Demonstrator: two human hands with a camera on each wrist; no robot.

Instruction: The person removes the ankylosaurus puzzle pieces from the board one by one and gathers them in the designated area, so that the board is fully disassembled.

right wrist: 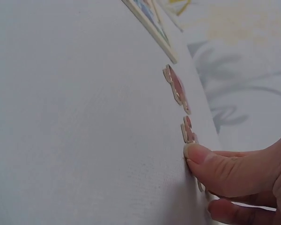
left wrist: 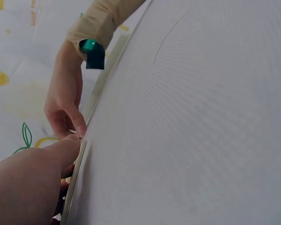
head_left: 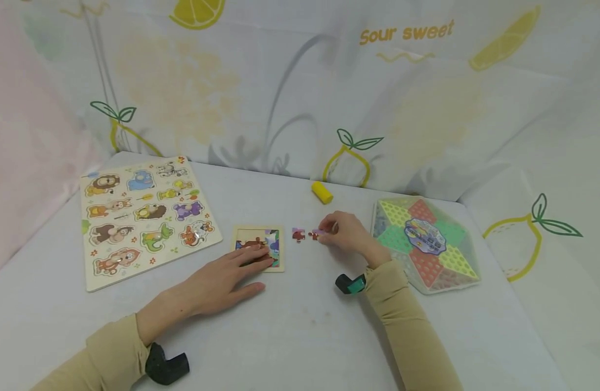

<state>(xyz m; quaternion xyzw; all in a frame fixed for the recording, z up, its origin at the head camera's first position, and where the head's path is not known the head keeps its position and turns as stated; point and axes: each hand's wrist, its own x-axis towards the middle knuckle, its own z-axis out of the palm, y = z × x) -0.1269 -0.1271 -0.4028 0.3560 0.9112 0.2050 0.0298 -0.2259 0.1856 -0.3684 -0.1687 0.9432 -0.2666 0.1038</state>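
Note:
On the table lies a small wooden jigsaw puzzle [head_left: 279, 234] in a square frame, part of its picture covered by my left hand [head_left: 222, 279]. That hand rests on it with fingers extended and the thumb apart, near the frame's lower edge. To the right of the frame is a loose jigsaw piece [head_left: 298, 234] with red and purple on it. Beside it, my right hand [head_left: 346, 233] pinches another jigsaw piece [right wrist: 189, 132] at the tabletop. The thumb [right wrist: 201, 152] covers part of this piece in the right wrist view.
A large animal peg board [head_left: 148, 222] lies at the left. On the right sits a hexagonal box [head_left: 427, 239] with coloured dotted triangles. A yellow cylinder [head_left: 322, 193] lies behind the loose pieces. A lemon-printed cloth [head_left: 280, 81] hangs along the table's back.

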